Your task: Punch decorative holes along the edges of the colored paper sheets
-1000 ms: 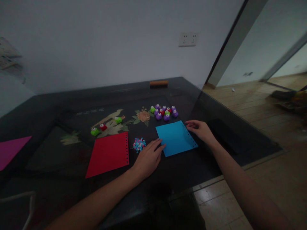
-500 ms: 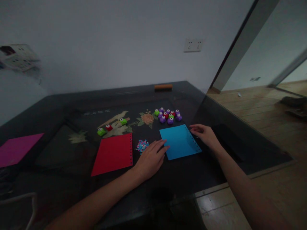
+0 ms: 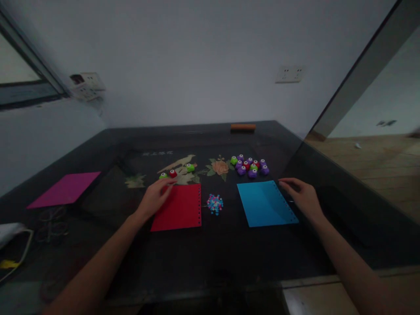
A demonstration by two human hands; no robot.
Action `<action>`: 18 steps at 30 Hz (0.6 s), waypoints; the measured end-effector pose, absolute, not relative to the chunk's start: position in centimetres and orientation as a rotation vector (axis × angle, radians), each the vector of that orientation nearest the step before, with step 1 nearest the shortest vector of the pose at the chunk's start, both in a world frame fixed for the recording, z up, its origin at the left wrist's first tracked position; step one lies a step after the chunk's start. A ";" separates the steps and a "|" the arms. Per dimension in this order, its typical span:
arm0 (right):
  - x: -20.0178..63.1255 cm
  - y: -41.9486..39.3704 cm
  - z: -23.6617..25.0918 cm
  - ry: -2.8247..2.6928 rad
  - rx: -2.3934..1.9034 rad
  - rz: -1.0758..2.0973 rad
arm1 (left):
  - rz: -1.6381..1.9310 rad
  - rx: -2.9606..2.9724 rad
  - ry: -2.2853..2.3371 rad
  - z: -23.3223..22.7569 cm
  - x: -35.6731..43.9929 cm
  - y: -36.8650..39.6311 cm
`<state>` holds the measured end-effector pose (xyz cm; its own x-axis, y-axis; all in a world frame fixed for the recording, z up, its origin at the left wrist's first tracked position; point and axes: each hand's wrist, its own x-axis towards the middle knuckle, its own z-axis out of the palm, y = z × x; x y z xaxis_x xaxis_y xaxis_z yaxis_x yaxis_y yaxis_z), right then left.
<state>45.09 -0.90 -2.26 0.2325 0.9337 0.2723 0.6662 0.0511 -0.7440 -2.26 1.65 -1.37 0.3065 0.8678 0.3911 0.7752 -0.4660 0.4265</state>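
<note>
Have swung the left hand (image 3: pixel 153 197) off the blue sheet's (image 3: pixel 265 203) near side and over to the red sheet (image 3: pixel 180 210), reaching across its far left corner with fingers loosely bent and thumb close; cannot tell whether pinching paper or merely resting. Keep the right hand (image 3: pixel 304 197) at the blue sheet's far right corner with fingers curled toward the thumb; cannot tell there either whether gripping. Now have one hand at each sheet, instead of both about the blue. Find both sheets flat toward the table's (image 3: pixel 210 258) front edge, with a pile of tiny coloured bits (image 3: pixel 215 203) between, clustered toys (image 3: pixel 252 173) behind blue and three toys (image 3: pixel 173 173) behind red. Have also turned the view leftward, bringing the pink sheet (image 3: pixel 67 188) near the table's left edge wholly into sight.
</note>
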 end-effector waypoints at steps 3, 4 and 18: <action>42.9 -0.7 -0.4 -1.550 -1.624 0.345 | 0.888 2.378 1.543 -2.2 -3.1 1.9; 41.9 -0.6 0.4 -1.573 -1.598 0.333 | 0.881 2.383 1.531 -2.3 -3.0 1.9; 24.4 4.8 0.7 -2.334 -1.237 0.474 | 0.675 2.469 1.457 -2.8 -2.5 1.7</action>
